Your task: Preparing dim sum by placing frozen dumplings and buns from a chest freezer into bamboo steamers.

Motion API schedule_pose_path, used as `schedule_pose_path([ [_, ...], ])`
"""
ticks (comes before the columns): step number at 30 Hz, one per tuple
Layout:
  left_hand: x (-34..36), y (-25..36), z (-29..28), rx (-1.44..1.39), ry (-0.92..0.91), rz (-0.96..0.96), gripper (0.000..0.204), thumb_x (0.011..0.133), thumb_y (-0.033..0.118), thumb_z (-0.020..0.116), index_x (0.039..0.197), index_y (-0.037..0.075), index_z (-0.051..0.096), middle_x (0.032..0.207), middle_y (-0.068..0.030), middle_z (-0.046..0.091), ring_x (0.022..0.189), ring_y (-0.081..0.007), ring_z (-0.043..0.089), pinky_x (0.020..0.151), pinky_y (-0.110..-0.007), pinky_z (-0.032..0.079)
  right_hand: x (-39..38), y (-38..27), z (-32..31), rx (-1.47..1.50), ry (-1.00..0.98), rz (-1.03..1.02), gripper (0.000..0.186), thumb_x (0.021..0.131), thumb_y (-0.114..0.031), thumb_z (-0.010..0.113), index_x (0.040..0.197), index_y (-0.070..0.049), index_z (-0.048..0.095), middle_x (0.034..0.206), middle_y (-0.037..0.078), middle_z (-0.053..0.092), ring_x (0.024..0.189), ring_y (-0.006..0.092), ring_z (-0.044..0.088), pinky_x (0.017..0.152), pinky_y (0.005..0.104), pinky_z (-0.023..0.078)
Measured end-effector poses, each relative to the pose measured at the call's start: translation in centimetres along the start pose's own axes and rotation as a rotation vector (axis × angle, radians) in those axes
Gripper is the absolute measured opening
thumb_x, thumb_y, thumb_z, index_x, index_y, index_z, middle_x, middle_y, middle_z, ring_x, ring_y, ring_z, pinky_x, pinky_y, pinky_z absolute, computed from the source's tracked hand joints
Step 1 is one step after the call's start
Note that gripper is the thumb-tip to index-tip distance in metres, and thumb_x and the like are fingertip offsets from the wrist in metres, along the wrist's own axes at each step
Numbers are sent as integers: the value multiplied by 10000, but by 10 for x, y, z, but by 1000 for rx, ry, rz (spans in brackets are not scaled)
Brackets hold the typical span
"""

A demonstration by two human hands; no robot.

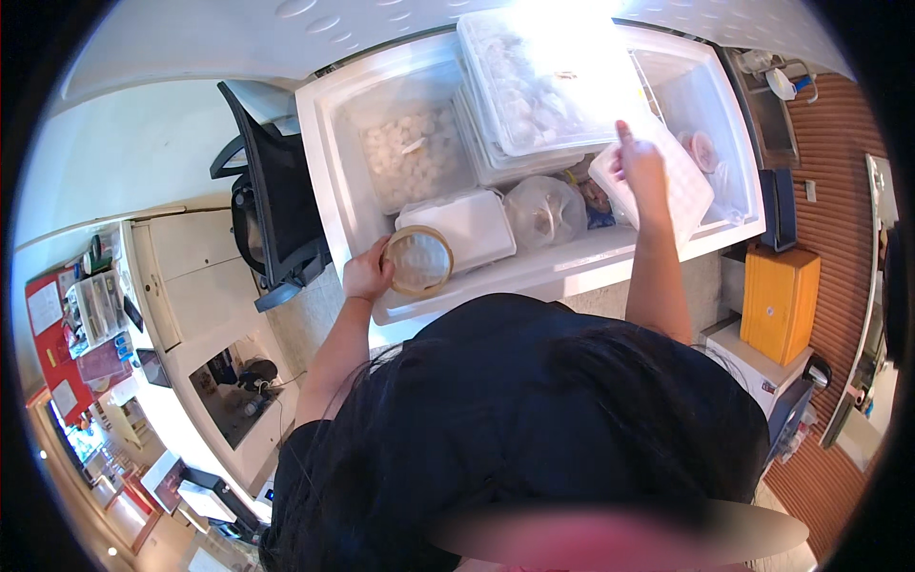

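My left hand [367, 273] is closed on the edge of a round, see-through piece with a tan rim [448, 262]; its exact kind is unclear. It is held over the front left of an open white chest freezer [329, 133]. Over the right half, my right hand [640, 173] has its thumb stretched up and its fingers curled at a tilted white tray [688, 195] with a faint grid pattern. Glare blurs the fingers. Beside the left hand's round piece lies a white lidded box [472, 229]. Next to it sits a knotted clear plastic bag [545, 214].
Large translucent bins [519, 95] are stacked in the freezer's middle. White round pieces [415, 157] fill its left bay. A black office chair [276, 191] stands left, a sink [762, 114] and an orange box [780, 303] to the right. The raised lid [381, 29] is behind.
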State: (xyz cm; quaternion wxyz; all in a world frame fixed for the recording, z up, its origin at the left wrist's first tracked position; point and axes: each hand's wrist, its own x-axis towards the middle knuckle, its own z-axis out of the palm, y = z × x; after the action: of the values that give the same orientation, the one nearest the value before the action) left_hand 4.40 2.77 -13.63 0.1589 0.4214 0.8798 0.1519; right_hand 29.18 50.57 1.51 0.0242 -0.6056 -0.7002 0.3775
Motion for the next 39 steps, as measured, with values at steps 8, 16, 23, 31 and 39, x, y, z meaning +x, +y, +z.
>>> schedule_pose_path([
  [8,8,3,-1,-2,-15,35,491,851,249,582,1330,203,678,852,-163,751,710,-357,726,714,-496,606,84,29,-52,75,147,-67,550,861,-505,814,1103,-33,666,888,34,640,755,155,629,673,335,592],
  [16,6,6,-2,27,-3,26,498,867,253,565,1349,186,666,854,-160,752,706,-360,725,710,-502,604,91,10,-49,95,-10,84,584,866,-546,818,1084,-26,670,846,18,592,753,163,598,595,284,557],
  [23,30,30,32,3,-394,-182,575,951,280,539,1488,81,494,1114,-254,730,1001,-431,715,946,-545,550,101,2,-51,189,-59,181,472,862,-507,845,864,-81,640,693,-10,513,590,99,518,497,235,480],
  [31,53,69,26,110,-343,-280,717,986,407,603,1565,54,366,1396,-279,606,1328,-412,566,1071,-555,480,105,19,-43,466,-82,291,446,820,-486,890,861,-146,603,634,-52,461,478,52,428,401,183,353],
  [39,166,223,-57,-1249,-355,-286,1088,922,481,755,1671,96,68,1364,-186,571,1234,-318,576,902,-544,584,97,10,-37,523,-25,243,430,802,-371,915,755,-143,554,587,-60,389,446,51,340,373,238,260],
])
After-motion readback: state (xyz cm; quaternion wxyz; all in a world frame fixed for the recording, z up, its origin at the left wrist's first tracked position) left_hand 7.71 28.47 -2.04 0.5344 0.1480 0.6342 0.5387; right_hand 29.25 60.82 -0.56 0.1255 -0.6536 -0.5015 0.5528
